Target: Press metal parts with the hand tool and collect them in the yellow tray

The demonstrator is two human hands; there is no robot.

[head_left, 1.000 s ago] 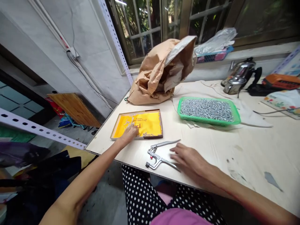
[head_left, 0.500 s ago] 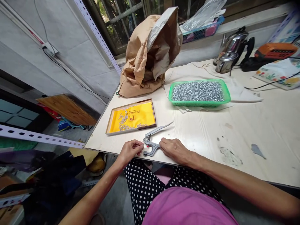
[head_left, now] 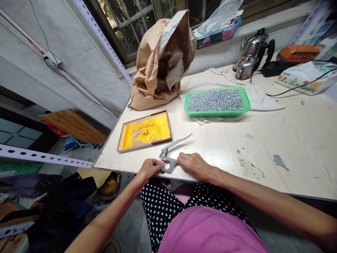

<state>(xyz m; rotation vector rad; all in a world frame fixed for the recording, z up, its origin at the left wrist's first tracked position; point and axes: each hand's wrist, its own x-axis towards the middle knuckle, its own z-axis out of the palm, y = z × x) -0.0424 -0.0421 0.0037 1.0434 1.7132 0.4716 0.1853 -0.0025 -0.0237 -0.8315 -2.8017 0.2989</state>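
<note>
Grey snap-fastener pliers (head_left: 172, 161) lie near the table's front edge, their upper handle raised and a spring and a red bit showing by the jaws. Around the lower handle, my right hand (head_left: 193, 165) is closed. My left hand (head_left: 151, 166) pinches at the jaw opening, its fingertips touching or very near the jaws; whatever is between them is too small to make out. Just behind the pliers sits a shallow cardboard tray (head_left: 118, 149) with a yellow lining and several small metal pieces. Farther back, a green basket (head_left: 187, 111) is full of similar silvery pieces.
A big crumpled brown paper bag (head_left: 147, 70) stands at the back left by the window. Metal pots (head_left: 246, 68), an orange tool (head_left: 297, 53) and a flowered tissue pack (head_left: 302, 79) stand at the back right. A grey scrap (head_left: 280, 162) lies on the table's right part.
My left fingers have moved right, into the jaw opening of the pliers. My right hand keeps its hold on the handle. The whole view has shifted slightly.
</note>
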